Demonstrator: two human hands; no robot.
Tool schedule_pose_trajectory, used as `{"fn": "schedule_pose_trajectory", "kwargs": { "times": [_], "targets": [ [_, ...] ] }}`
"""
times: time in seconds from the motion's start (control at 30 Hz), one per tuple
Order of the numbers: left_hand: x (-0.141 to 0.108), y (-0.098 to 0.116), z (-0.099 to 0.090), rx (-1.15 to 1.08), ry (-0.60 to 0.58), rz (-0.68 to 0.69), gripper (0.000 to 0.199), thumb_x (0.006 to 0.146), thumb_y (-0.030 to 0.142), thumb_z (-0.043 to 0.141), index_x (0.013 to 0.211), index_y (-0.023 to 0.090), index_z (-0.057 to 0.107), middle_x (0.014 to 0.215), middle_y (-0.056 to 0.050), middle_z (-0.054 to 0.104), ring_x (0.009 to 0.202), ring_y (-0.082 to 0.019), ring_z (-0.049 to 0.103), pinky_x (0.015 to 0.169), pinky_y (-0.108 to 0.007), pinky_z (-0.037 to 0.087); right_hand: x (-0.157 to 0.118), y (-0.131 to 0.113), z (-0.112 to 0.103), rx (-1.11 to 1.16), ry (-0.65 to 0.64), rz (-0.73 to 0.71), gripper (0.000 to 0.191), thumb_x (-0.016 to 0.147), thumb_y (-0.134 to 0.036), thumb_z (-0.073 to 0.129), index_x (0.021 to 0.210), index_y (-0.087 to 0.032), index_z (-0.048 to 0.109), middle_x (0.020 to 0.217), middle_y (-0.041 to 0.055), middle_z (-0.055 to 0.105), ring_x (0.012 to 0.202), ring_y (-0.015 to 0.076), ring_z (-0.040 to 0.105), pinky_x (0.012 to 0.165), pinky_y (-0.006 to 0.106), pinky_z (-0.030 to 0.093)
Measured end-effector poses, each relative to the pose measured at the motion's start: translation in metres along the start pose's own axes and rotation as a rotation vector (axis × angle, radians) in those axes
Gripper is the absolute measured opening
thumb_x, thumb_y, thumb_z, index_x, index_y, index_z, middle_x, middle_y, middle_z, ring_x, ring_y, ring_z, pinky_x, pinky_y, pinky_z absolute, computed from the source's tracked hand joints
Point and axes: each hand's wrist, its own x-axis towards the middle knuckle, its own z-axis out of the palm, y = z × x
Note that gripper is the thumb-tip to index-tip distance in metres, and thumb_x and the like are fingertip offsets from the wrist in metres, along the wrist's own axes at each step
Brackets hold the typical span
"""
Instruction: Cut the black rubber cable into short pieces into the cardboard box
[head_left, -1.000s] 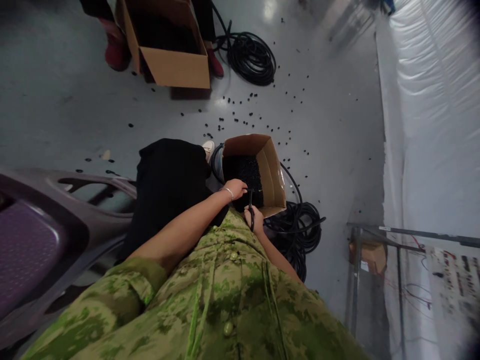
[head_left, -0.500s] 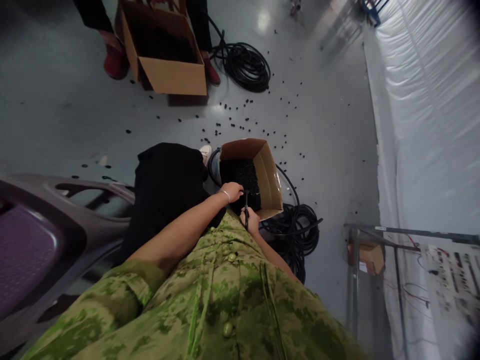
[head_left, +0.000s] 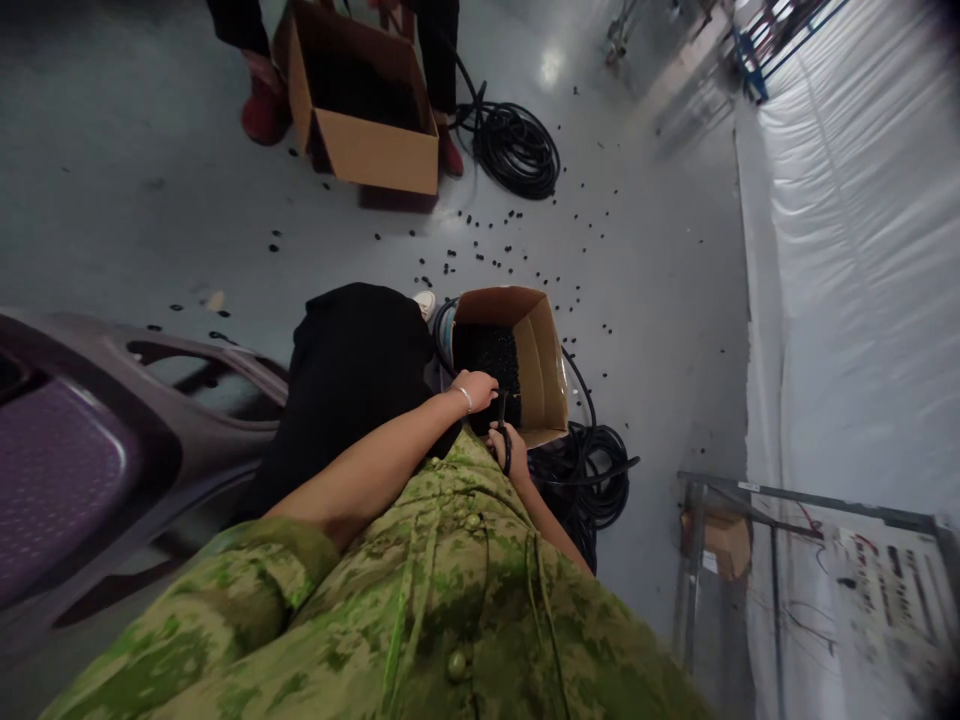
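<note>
Above a cardboard box [head_left: 544, 380], my left hand [head_left: 474, 390] is closed, apparently on a black hose [head_left: 438, 345] that curves along the box's left side. Its fingertips hide most of the held part. My right hand [head_left: 513, 450] grips the black handles of a pair of scissors [head_left: 502, 410]. The scissor blades point away from me, close beside the left fingertips. Many small black pieces [head_left: 491, 350] lie inside the box under both hands.
More black hose lies coiled [head_left: 600, 480] right of the box. Opposite, a person's red shoes [head_left: 266, 112] flank another carton [head_left: 386, 160], near a second coil [head_left: 517, 150]. Black bits dot the floor. A purple-grey chair [head_left: 97, 400] stands left, a metal frame [head_left: 795, 505] right.
The whole view has shifted, so most things sit a little further right. My hands keep their hold over the box, with the scissors close to the left fingers.
</note>
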Motion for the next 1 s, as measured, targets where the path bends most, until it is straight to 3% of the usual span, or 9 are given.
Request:
{"fn": "schedule_pose_trajectory", "kwargs": {
  "times": [0.13,0.67,1.0],
  "targets": [
    [0.0,0.001,0.0,-0.001,0.018,0.008,0.033,0.097,0.035,0.049,0.116,0.031,0.076,0.12,-0.007,0.076,0.115,-0.025,0.067,0.096,-0.036,0.047,0.001,-0.006,0.001,0.113,-0.024,0.054,0.049,0.078,-0.062,0.063,0.101,-0.018,0.066,0.064,0.0003,0.066,0.054,0.0158,0.058,0.053,0.026,0.046],
    [-0.004,0.004,-0.004,0.006,-0.002,0.015,0.033,0.099,0.036,0.048,0.116,0.032,0.075,0.121,-0.005,0.076,0.116,-0.024,0.067,0.094,-0.034,0.046,0.013,-0.015,0.007,0.215,-0.072,0.114,0.049,0.079,-0.061,0.062,0.104,-0.019,0.062,0.071,0.0018,0.07,0.058,0.016,0.065,0.057,0.026,0.05],
    [-0.006,0.005,-0.006,0.022,-0.022,0.037,0.035,0.099,0.034,0.047,0.118,0.03,0.075,0.124,-0.006,0.075,0.118,-0.026,0.067,0.096,-0.036,0.048,0.011,-0.019,0.007,0.215,-0.061,0.106,0.05,0.078,-0.062,0.065,0.102,-0.018,0.062,0.068,0.0,0.068,0.055,0.0141,0.061,0.052,0.023,0.045]
  ]
}}
